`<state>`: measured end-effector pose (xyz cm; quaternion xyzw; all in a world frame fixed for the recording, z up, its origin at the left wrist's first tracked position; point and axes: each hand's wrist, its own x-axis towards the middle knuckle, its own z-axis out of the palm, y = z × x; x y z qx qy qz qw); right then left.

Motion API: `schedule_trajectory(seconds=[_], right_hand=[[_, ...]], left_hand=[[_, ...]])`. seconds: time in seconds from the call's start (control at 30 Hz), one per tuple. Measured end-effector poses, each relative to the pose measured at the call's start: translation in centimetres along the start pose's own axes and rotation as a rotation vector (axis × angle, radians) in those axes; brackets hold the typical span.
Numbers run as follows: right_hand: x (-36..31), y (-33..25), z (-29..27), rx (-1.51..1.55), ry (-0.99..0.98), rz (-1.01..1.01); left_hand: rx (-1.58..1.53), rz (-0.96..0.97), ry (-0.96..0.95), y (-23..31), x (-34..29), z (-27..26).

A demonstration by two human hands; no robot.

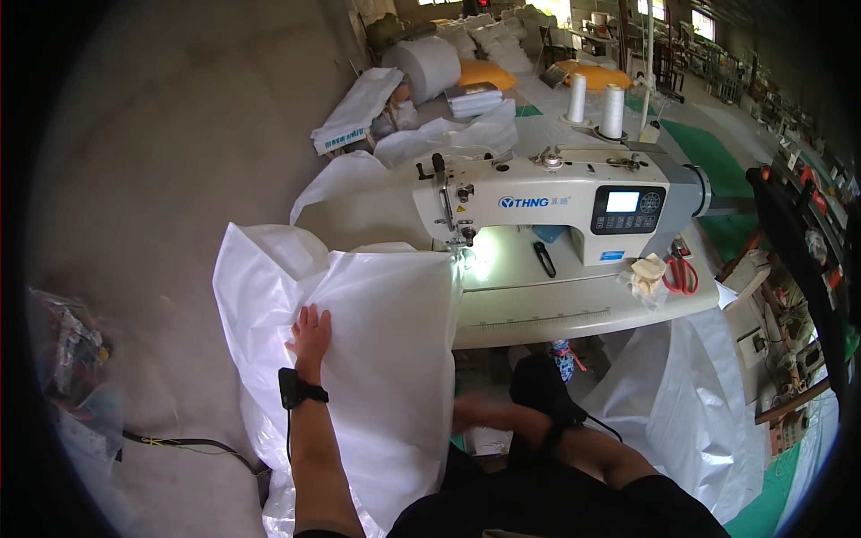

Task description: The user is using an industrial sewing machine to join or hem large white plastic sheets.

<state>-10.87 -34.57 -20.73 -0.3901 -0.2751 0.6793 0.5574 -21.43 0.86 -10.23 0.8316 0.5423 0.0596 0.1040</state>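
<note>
A large white plastic sheet (386, 332) hangs over the left front of the sewing machine table, its upper right corner beside the needle area. My left hand (311, 334) lies flat on the sheet with its fingers spread. Low at the sheet's right edge is my right hand (468, 414), smeared by motion, so its fingers cannot be read. The white sewing machine (529, 193) stands just beyond, its lamp lighting the needle area. Black thread snips (544, 259) lie on the machine bed (556, 309) under the arm.
Red-handled scissors (681, 276) and a crumpled cream scrap (647, 269) sit at the table's right. Two white thread cones (613, 112) stand behind the machine. More white sheeting (673, 386) drapes at the right. A big white roll (421, 70) lies at the back.
</note>
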Motion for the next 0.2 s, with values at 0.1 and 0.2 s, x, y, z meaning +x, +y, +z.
schedule_trajectory(seconds=[0.1, 0.2], right_hand=[[3.6, -0.9, -3.3, 0.172, 0.256, -0.207], [4.5, 5.5, -3.2, -0.395, 0.300, -0.340]], left_hand=[[-0.005, 0.032, 0.054, -0.6, 0.9, -0.1], [0.036, 0.084, 0.000, 0.5, 2.8, 1.0]])
